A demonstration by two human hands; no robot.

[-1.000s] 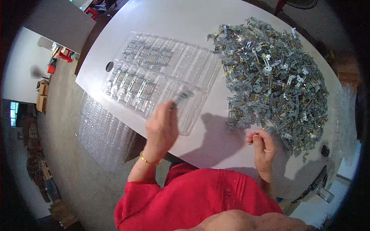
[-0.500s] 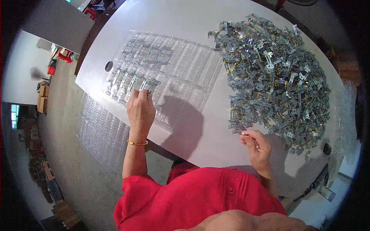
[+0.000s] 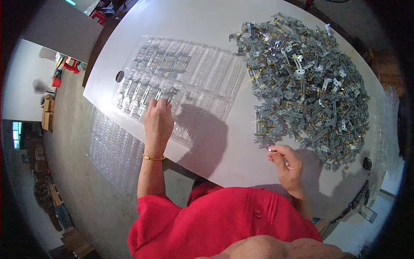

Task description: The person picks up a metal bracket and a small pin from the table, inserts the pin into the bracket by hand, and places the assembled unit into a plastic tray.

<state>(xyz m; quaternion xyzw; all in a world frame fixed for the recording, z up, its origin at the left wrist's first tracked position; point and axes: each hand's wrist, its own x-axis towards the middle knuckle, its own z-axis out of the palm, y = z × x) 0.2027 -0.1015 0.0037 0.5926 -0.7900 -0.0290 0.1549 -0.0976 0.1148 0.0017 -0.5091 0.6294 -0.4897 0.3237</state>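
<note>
My left hand (image 3: 158, 122) rests on the near left part of the clear tray (image 3: 207, 82), fingers curled down onto a metal part (image 3: 166, 93) in a slot. My right hand (image 3: 286, 164) pinches a small part (image 3: 270, 150) between thumb and fingers, just near the big pile (image 3: 306, 82) on the right of the table (image 3: 207, 26).

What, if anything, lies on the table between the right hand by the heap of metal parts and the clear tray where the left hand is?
Nothing visible: between the right hand and the clear tray lies only bare white table.
</note>
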